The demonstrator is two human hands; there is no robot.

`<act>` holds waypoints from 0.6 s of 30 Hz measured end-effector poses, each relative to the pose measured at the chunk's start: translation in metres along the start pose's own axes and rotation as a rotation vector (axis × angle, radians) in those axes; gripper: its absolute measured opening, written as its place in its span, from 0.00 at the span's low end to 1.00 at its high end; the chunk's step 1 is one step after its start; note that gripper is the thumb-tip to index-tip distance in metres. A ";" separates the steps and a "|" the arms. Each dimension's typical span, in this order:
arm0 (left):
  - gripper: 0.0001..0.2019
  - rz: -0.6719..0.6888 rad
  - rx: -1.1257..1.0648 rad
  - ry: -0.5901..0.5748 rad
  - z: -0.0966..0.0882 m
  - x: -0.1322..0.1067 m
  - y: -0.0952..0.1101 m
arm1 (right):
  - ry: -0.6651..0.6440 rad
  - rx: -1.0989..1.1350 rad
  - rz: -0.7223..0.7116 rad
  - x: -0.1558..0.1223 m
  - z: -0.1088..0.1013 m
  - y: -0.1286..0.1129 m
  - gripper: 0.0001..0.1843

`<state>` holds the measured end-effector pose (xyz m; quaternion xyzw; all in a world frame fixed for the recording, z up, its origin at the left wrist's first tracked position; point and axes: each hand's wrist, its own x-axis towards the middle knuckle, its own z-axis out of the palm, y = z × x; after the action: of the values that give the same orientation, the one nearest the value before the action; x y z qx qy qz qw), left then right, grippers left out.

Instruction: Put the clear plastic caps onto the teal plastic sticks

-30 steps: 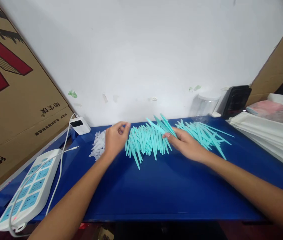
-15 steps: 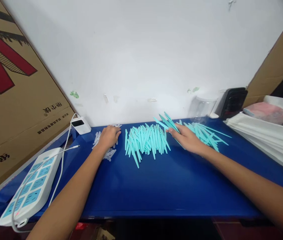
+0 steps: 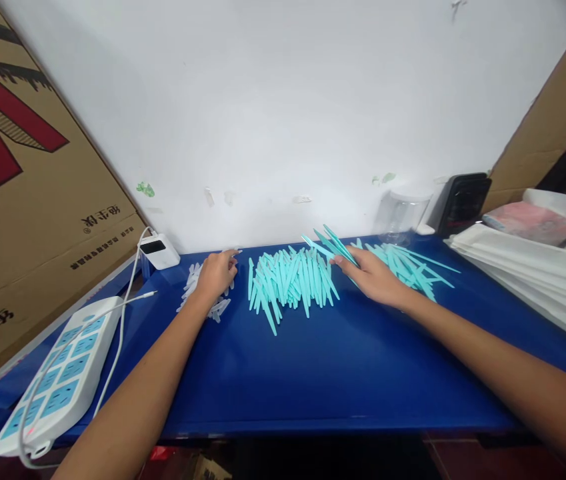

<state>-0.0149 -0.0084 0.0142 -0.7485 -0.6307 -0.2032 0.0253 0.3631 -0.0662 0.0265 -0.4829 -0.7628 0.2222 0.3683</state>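
Note:
On the blue table (image 3: 313, 373) lies a heap of turquoise pointed plastic sticks (image 3: 287, 283), with a second heap (image 3: 410, 265) to its right. My right hand (image 3: 373, 277) rests between the two heaps, its fingers closed on a few turquoise sticks (image 3: 330, 241) that fan out up and to the left. My left hand (image 3: 215, 275) lies over a pile of small clear plastic pieces (image 3: 193, 285) left of the middle heap. Its fingers are curled and pinch one clear piece (image 3: 233, 253) at the fingertips.
A white power strip (image 3: 57, 380) with a cable lies at the front left, and a white charger block (image 3: 159, 252) stands by the wall. A big cardboard box (image 3: 23, 200) leans at left. A clear jar (image 3: 403, 215), a black device (image 3: 463, 200) and stacked white bags (image 3: 537, 273) stand at right.
My left hand moved left from the turquoise heap onto the clear pieces and took one up. My right hand stayed by the sticks, holding the same few.

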 end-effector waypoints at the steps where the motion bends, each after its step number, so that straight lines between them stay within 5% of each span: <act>1: 0.24 0.005 0.004 -0.001 0.000 0.000 -0.001 | 0.004 0.005 0.000 0.000 0.000 0.001 0.24; 7: 0.18 0.064 -0.094 0.062 0.000 -0.001 -0.001 | 0.009 -0.001 -0.017 0.000 -0.001 -0.004 0.26; 13: 0.15 0.104 -0.354 0.166 -0.007 -0.005 0.029 | -0.066 0.080 -0.016 -0.002 -0.008 -0.013 0.29; 18: 0.16 0.155 -0.619 0.046 -0.009 -0.017 0.063 | -0.067 0.121 0.028 -0.003 -0.012 -0.013 0.31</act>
<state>0.0409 -0.0394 0.0308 -0.7618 -0.4791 -0.3997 -0.1740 0.3657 -0.0747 0.0427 -0.4627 -0.7530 0.2891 0.3678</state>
